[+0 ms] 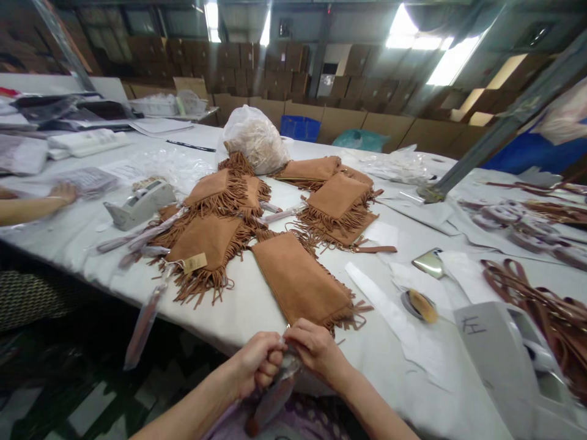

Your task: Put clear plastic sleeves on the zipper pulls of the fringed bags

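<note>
A brown fringed suede pouch [300, 278] lies on the table in front of me, its near corner at my fingertips. Below that corner hangs a brown wrist strap [275, 400] in a clear plastic sleeve, over the table's edge. My left hand [261, 363] is closed in a pinch on the upper end of the sleeved strap. Close beside it, my right hand [316, 351] pinches the same end, by the pouch's corner. The fingers hide the exact joint between strap and pouch. To the left lies another fringed pouch [206, 241] with a tan hang tag [195, 263].
More fringed pouches [337, 195] lie further back, before a stuffed plastic bag [254, 137]. Tape dispensers [142, 203] stand left and near right. A tape roll [418, 305], a phone [428, 263] and brown straps [536, 299] lie right. Another person's hand [64, 192] rests at far left.
</note>
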Motion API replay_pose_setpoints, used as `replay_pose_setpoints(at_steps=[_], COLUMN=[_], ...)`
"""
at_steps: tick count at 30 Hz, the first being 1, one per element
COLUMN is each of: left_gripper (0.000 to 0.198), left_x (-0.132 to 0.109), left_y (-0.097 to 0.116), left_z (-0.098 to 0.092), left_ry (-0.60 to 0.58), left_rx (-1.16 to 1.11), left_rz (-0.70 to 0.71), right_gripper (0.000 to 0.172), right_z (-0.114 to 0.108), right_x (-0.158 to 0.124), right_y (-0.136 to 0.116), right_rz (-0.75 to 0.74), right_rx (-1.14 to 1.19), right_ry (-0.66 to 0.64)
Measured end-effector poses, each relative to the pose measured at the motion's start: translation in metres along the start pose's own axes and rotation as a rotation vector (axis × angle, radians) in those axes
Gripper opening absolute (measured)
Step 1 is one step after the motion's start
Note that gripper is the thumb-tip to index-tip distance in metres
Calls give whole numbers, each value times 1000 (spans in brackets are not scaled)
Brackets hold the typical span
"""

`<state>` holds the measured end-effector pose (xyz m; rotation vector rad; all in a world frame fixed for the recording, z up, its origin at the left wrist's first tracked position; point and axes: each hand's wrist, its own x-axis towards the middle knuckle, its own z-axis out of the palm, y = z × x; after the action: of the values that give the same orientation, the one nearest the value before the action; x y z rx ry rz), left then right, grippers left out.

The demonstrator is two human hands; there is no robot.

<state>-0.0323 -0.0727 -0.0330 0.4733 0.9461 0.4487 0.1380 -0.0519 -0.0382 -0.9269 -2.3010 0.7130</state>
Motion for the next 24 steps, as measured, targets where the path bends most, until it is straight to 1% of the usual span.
replay_pose_setpoints(at_steps=[2,4,7,9,11,12,13,16,18,21,24], left_gripper=[43,46,50,51,49,47,44,38,38,38,37], left_x=[2,5,6,6,5,4,4,3,3,3,0], left_y=[-2,-5,-10,-13,-15,-15,-16,-17,-18,-18,-15], left_z=[0,-1,-2,-3,-4,-4,-4,-3,-2,0,2], left_ry=[-3,6,20,35,62,77,92,118,127,129,80], left_rx=[-55,-114,-157,-158,-136,-116,-92,-25,7,33,16], left_rz=[-8,41,120,139,170,186,202,234,243,250,269], right_gripper=[22,23,33,39,40,37,34,26,32,46,52], right_z=[5,8,11,11,10,10,10,14,19,26,29], right_x=[-4,-8,-14,-19,-22,-23,-24,-22,-17,-7,4], right_y=[4,7,7,5,1,-2,-5,-17,-23,-28,-30], right_rz=[-57,-106,-169,-186,-154,-101,-11,395,613,770,855], right_rx=[-18,-38,-63,-67,-21,23,75,271,450,666,796], right_ry=[20,47,87,91,84,102,140,269,278,267,333])
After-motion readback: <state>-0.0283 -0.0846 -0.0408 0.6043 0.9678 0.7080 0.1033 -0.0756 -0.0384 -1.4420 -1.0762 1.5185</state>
